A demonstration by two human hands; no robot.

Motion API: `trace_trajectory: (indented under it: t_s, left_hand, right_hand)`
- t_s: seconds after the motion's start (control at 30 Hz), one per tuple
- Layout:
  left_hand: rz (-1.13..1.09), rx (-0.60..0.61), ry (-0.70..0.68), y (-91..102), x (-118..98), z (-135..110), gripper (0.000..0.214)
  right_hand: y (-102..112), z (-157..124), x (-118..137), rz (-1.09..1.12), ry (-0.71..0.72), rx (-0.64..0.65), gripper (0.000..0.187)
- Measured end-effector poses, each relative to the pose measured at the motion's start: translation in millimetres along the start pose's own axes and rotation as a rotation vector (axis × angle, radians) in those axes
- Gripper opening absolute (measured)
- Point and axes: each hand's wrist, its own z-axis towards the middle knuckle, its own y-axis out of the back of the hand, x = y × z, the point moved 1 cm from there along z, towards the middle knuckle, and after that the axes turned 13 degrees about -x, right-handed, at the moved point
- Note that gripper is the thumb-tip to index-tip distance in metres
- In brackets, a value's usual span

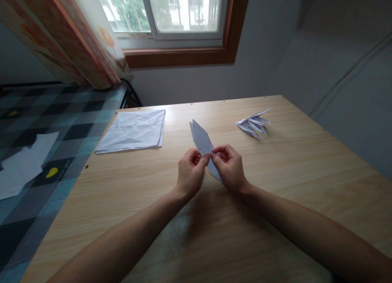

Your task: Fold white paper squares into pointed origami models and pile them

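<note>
A narrow piece of folded white paper (201, 138) is held between both hands, above the middle of the table. Its far end splits into two points, and its near end slants down beneath the right hand. My left hand (192, 168) is closed, pinching the paper's left edge with thumb and fingers. Closed as well, my right hand (229, 164) pinches the right edge, its thumb tip almost meeting the left thumb. The fingers partly hide the middle of the paper.
Creased white sheets (131, 130) lie stacked at the table's far left. Several pointed folded paper pieces (253, 123) rest in a cluster at the back right. The wooden table (128, 193) adjoins a checked bed (76, 107) on the left, where torn-looking white paper (24, 168) lies.
</note>
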Motion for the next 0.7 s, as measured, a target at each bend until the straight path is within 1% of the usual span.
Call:
trace_trajectory:
  t_s: [0.1,0.23,0.33,0.47,0.57,0.63,0.7]
  left_hand:
    - [0.044,0.014,-0.047,0.5,-0.8,-0.5,0.017]
    - [0.083,0.032,-0.067,1.1,-0.5,-0.4,0.016]
    - [0.096,0.047,-0.078,1.5,0.0,-0.2,0.017]
    - [0.114,0.043,-0.091,2.0,1.1,0.1,0.018]
    - [0.149,0.029,-0.143,2.1,-1.3,0.2,0.015]
    - [0.167,0.013,-0.194,2.1,-5.2,0.0,0.014]
    - [0.174,-0.001,-0.22,2.2,-9.6,-0.1,0.018]
  right_hand:
    - [1.4,-0.8,0.4,0.04,-0.004,0.009,0.03]
    - [2.1,-0.8,-0.3,-0.026,0.003,0.031,0.023]
    - [2.0,-0.4,0.2,0.004,0.008,0.016,0.028]
    - [2.3,0.3,-0.1,-0.007,-0.02,0.029,0.029]
    - [3.4,0.9,-1.5,-0.034,-0.036,0.029,0.025]
    - [3.9,0.8,-1.4,-0.078,-0.013,0.025,0.022]
    - [3.9,-0.2,0.9,-0.135,0.056,0.023,0.018]
